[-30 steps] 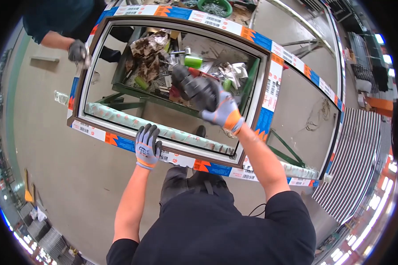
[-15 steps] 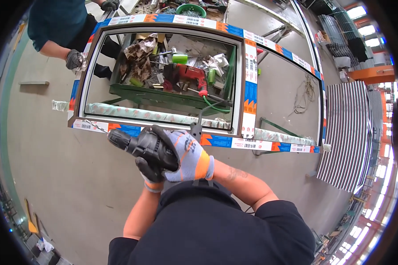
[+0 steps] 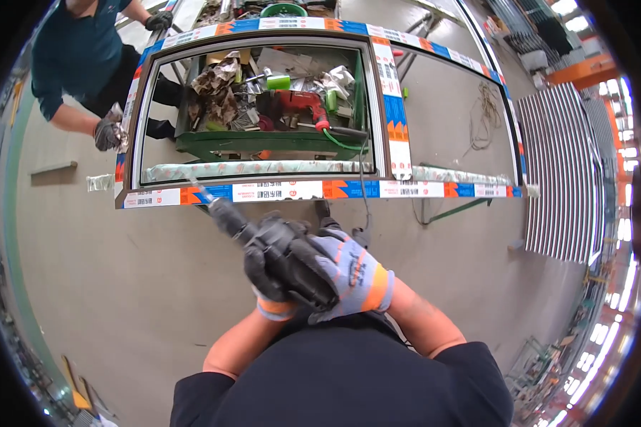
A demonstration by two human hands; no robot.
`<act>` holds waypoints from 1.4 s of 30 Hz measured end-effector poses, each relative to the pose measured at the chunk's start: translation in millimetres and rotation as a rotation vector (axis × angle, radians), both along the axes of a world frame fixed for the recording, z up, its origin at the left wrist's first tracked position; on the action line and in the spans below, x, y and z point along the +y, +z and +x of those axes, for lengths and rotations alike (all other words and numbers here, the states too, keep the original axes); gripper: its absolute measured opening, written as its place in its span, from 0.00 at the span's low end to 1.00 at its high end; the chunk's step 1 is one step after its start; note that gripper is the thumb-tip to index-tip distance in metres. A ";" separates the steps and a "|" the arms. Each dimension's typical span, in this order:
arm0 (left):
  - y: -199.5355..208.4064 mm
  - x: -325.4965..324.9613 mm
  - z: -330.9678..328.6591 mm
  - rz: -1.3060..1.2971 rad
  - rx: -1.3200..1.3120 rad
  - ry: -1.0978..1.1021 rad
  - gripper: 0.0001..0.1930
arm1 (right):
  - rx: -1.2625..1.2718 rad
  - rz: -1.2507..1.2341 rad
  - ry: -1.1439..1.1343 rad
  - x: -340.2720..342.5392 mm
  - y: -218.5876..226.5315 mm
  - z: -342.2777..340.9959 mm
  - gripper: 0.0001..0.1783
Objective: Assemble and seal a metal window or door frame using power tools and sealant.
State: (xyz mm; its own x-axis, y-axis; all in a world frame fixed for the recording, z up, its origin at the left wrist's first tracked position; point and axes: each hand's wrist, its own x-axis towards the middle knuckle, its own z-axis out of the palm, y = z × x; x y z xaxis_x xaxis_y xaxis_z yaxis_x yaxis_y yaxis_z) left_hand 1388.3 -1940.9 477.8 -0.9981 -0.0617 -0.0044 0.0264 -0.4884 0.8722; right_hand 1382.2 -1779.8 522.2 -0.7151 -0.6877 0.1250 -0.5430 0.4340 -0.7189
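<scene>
A black corded power drill (image 3: 229, 219) is held in front of my chest, its long bit slanting forward and left. My right hand (image 3: 356, 274), in a grey glove with an orange cuff, is closed round the rear of the drill. My left hand (image 3: 267, 281), gloved the same with a dark palm, grips the drill's left side. Over the near rail of a large window frame (image 3: 292, 191) wrapped in printed blue, orange and white film lies the bit's tip; whether it touches cannot be told. The drill's cord crosses the frame.
Behind the frame stands a green cart (image 3: 228, 146) of scraps and a red power drill (image 3: 295, 105). At the far left a co-worker (image 3: 78, 71) has gloved hands by the frame. Stacked metal profiles (image 3: 561, 174) lie at right, a coiled cable (image 3: 484, 117) on the floor.
The drill has swung so its bit points farther forward, and both hands have shifted right and nearer my body with it. The view has shifted, showing more of the co-worker.
</scene>
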 end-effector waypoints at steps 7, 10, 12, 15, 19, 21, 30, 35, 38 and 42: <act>-39.5 32.6 46.8 0.220 -0.231 -0.386 0.26 | 0.205 -0.083 -0.474 20.2 -41.8 97.9 0.32; -69.4 13.9 54.1 -0.078 -0.191 -0.638 0.21 | 0.035 -0.063 -0.623 32.0 -52.3 143.2 0.21; -99.0 -6.3 36.0 -0.624 0.079 -0.812 0.19 | 0.046 -0.067 -0.717 36.8 -58.4 167.9 0.23; -136.3 -36.0 0.6 -1.093 0.267 -0.373 0.15 | 0.061 -0.097 -0.757 46.1 -84.4 199.8 0.27; -160.9 -43.7 -57.9 -1.498 0.547 0.100 0.15 | -0.068 -0.213 -0.874 46.2 -118.3 233.4 0.31; -162.2 -26.8 -78.3 -1.630 0.637 0.055 0.16 | -0.183 -0.273 -0.892 48.3 -148.1 236.1 0.37; -176.5 -18.0 -111.1 -1.094 0.719 0.300 0.11 | -0.128 -0.461 -1.029 11.4 -251.0 231.5 0.47; -201.3 -26.4 -108.9 -1.192 0.827 0.314 0.10 | -0.221 -0.614 -1.070 -10.8 -277.1 229.6 0.48; -215.6 -20.8 -123.3 -1.479 0.988 0.207 0.09 | -0.041 -0.583 -1.148 -22.9 -289.7 222.5 0.43; -241.5 -23.5 -147.1 -1.742 0.958 0.136 0.12 | 0.100 -0.499 -1.117 -25.6 -303.9 210.8 0.43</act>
